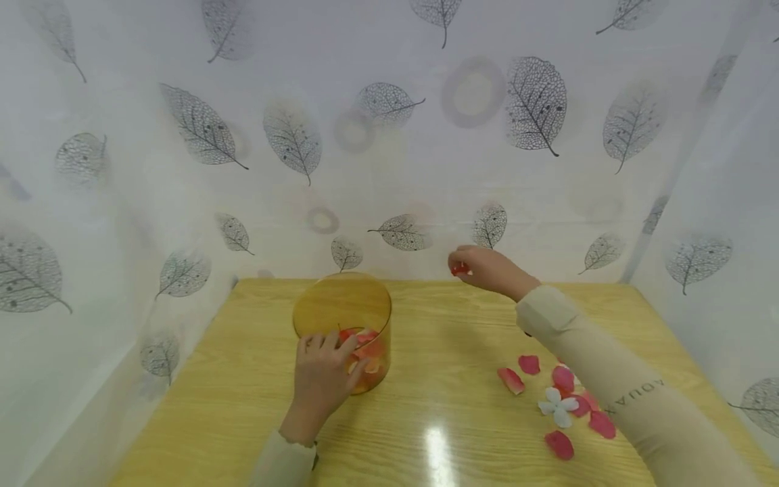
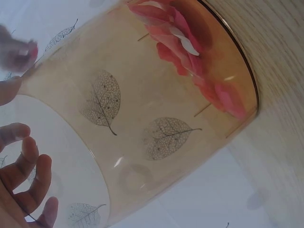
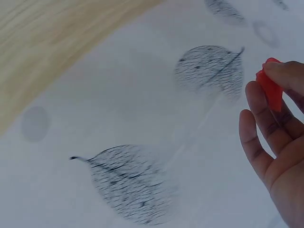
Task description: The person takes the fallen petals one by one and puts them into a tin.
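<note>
A transparent amber cylinder with an open top (image 1: 347,308) stands on the counter (image 1: 438,379), its near rim by the left hand's grip (image 1: 322,372). Pink, red and white petals (image 2: 183,52) lie heaped on its base, showing through the wall. At two o'clock from the cylinder in the head view, a small bright red petal (image 3: 272,92) is pinched in the right hand's grip (image 1: 489,268), above the counter. At four o'clock, loose pink-red oval petals (image 1: 560,445) lie around a white five-petalled flower (image 1: 558,407): two at its ten-to-eleven o'clock, one at six, others overlapping between twelve and four, partly hidden.
</note>
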Action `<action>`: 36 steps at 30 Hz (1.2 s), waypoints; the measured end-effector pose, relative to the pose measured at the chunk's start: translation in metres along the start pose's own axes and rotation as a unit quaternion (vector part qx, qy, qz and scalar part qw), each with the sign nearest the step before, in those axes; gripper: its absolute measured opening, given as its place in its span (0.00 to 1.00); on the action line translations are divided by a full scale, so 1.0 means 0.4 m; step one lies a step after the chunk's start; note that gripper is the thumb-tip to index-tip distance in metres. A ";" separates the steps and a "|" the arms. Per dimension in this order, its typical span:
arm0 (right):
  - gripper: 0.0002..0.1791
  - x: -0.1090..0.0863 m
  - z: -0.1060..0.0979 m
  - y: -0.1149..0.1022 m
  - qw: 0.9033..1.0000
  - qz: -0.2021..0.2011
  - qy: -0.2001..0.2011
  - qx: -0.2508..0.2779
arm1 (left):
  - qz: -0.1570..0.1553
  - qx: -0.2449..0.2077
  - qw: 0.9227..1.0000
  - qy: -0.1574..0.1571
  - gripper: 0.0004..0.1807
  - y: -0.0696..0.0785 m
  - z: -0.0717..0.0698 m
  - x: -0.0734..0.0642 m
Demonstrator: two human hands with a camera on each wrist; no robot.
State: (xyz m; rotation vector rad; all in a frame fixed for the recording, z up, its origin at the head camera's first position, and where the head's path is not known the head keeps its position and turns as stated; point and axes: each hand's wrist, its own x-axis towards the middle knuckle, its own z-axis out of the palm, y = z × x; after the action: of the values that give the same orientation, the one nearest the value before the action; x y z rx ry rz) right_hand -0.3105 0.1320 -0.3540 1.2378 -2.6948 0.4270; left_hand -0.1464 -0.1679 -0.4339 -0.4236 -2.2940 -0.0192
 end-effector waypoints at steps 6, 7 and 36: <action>0.05 0.102 -0.007 -0.138 0.997 -0.076 0.012 0.005 | 0.005 0.002 1.000 0.010 0.21 0.002 0.005 -0.002; 0.05 0.115 -0.001 -0.155 0.996 -0.088 0.012 0.003 | 0.005 0.003 1.000 0.010 0.21 0.003 0.006 -0.002; 0.15 0.052 0.050 -0.177 0.995 -0.094 0.026 -0.006 | 0.070 0.033 0.992 -0.104 0.35 -0.005 -0.020 0.013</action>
State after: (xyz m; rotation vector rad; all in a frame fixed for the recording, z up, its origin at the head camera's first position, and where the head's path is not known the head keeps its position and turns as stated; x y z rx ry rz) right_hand -0.2704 0.0668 -0.3539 1.4392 -2.5062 0.4105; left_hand -0.1446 -0.1696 -0.4243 -0.5740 -2.4545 0.1776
